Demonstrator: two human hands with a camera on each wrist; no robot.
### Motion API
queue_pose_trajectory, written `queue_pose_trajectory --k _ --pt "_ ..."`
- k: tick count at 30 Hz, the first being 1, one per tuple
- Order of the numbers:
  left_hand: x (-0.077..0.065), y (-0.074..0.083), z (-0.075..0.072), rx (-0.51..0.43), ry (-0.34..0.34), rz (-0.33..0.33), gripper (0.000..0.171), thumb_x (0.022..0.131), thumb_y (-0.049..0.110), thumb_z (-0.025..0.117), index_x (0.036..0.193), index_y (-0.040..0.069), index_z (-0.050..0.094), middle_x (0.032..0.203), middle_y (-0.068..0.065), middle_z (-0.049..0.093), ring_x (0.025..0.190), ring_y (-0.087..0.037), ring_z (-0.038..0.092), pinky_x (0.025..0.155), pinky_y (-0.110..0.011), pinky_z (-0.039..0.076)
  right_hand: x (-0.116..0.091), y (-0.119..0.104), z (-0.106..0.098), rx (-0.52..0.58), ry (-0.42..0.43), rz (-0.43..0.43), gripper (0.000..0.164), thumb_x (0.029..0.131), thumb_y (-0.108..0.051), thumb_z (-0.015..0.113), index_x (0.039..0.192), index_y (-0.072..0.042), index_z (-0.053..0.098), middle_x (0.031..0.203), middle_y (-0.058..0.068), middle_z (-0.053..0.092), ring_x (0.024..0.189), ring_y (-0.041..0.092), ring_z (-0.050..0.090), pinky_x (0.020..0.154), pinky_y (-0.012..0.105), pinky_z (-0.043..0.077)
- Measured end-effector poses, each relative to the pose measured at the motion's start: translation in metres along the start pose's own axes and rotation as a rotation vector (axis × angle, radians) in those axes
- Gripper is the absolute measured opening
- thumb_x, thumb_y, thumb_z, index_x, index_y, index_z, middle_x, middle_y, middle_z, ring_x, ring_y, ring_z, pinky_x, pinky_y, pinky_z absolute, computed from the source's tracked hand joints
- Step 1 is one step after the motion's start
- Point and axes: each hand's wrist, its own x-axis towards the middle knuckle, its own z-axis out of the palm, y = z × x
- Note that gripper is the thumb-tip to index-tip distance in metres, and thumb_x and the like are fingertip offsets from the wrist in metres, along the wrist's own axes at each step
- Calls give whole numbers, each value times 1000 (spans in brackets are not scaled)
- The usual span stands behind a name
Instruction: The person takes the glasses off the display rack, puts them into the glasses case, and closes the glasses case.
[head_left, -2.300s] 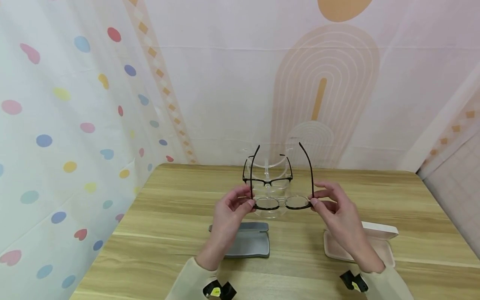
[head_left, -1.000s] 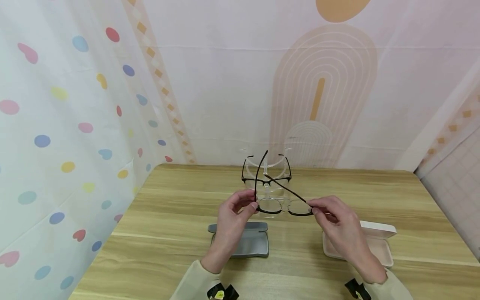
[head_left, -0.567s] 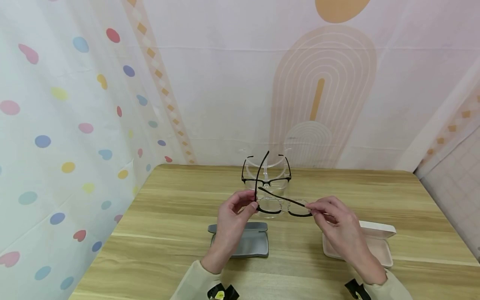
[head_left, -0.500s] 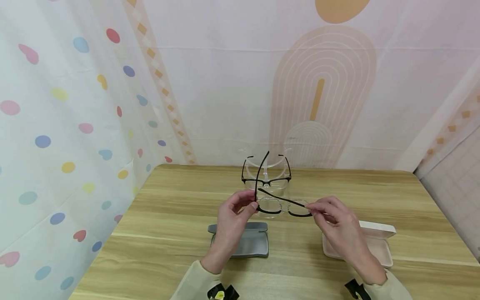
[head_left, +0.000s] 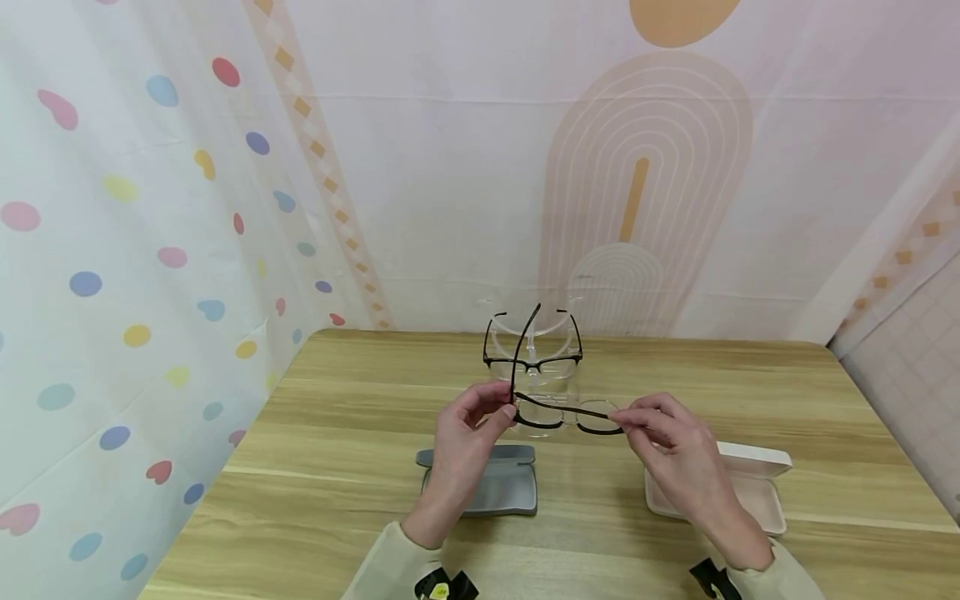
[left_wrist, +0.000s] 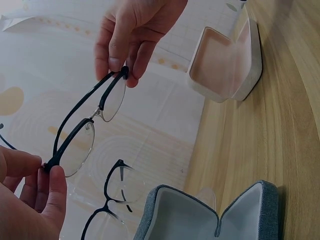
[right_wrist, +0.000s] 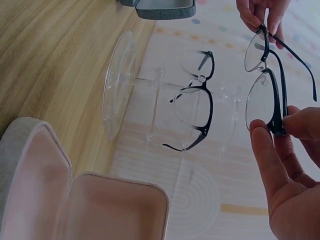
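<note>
While my left hand point(head_left: 463, 433) pinches the glasses point(head_left: 567, 409) at their nine-o'clock end and my right hand point(head_left: 675, 442) at three, they stretch crosswise between, right earpiece point(head_left: 542, 403) folded toward nine, left earpiece point(head_left: 517, 358) pointing just past twelve.

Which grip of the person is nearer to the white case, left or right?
Right. In the head view, the right grip partly covers the white case; the left grip is farther left, partly covering the grey case.
</note>
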Motion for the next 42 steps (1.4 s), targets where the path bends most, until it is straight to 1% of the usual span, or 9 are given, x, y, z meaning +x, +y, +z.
queue_pose_trajectory --k 8,19,23,26,30,33,37,42 --pt "-1 1 0 5 -4 -4 28 91 -11 69 119 -6 70 110 -17 69 96 -19 68 82 -28 61 -1 1 1 -11 3 -16 36 82 24 68 98 -6 81 100 -1 67 88 2 65 79 12 55" --pt "0 -1 -2 44 -15 17 25 92 -8 70 117 -7 72 111 -18 72 97 -19 70 82 -28 61 -1 3 1 -30 -4 -13 37 80 25 67 96 -6 81 99 -2 66 87 1 63 79 10 54" --pt "0 -2 -2 49 -18 16 24 92 -8 70 115 -5 74 111 -17 72 99 -25 70 81 -28 61 -1 2 1 -21 -5 -14 38 80 25 67 96 -7 82 99 -2 66 87 1 63 79 10 54" --pt "0 -1 -3 63 -20 34 23 91 -8 71 113 -2 77 111 -16 73 102 -28 70 82 -27 60 0 2 2 -19 -4 -14 39 80 25 67 96 -8 82 99 -3 65 87 1 63 79 10 54" --pt "0 -1 -4 89 -20 67 22 90 -6 72 109 0 80 110 -13 74 102 -20 69 83 -26 59 0 1 2 -19 -4 -18 39 80 24 68 97 -8 82 99 -3 65 88 2 63 80 10 54" --pt "0 -1 -5 101 -17 72 21 89 -6 73 107 1 81 109 -11 74 101 -16 69 83 -25 59 0 0 3 -19 -3 -21 39 80 24 69 97 -8 82 99 -3 65 88 1 63 80 10 54" --pt "-1 -1 -6 125 -17 76 20 89 -7 74 105 2 82 107 -11 74 100 -17 69 84 -26 59 0 0 3 -20 -2 -24 38 79 24 69 96 -7 82 99 -2 65 88 1 62 79 10 54" --pt "-2 0 -6 178 -25 94 20 89 -6 75 103 5 83 106 -8 73 100 -17 69 85 -27 60 0 0 4 -26 -2 -19 38 80 24 68 97 -6 82 99 -3 65 87 1 62 79 10 54"
